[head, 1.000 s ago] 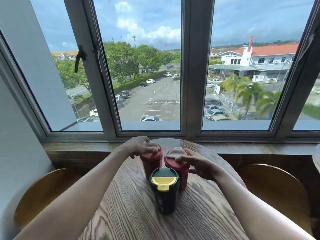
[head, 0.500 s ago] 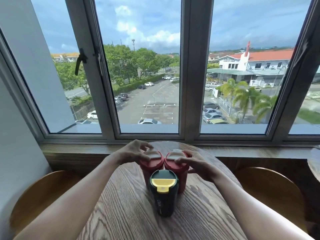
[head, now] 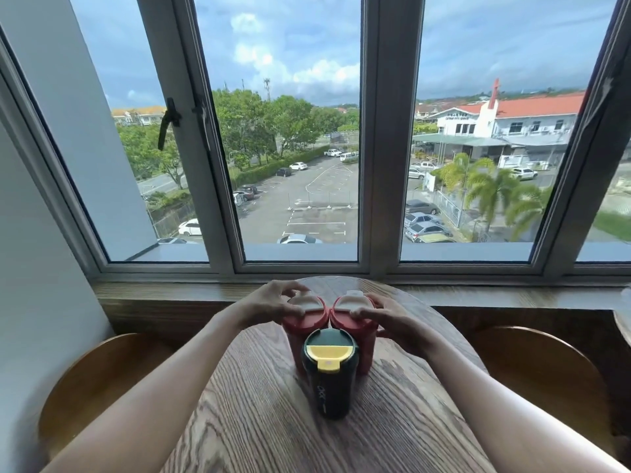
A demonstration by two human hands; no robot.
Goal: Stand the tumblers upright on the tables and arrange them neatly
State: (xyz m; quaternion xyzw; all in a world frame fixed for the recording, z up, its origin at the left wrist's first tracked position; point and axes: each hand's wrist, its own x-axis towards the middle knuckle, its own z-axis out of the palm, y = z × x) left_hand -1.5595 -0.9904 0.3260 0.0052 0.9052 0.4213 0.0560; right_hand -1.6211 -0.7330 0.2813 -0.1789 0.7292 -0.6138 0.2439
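Three tumblers stand upright on the round wooden table. Two red ones with white lids sit side by side at the back: the left red tumbler and the right red tumbler, touching each other. A dark green tumbler with a yellow lid stands just in front of them, between the two. My left hand grips the lid rim of the left red tumbler. On the right red tumbler's lid rim rests my right hand, fingers curled around it.
A wooden sill and a wide window run behind the table. Curved wooden chair backs stand at the left and right. Another table's edge shows at the far right.
Both hands have brought the two red tumblers closer together until they touch, and turned them a little. The view has tilted slightly upward. The green tumbler has stayed put.
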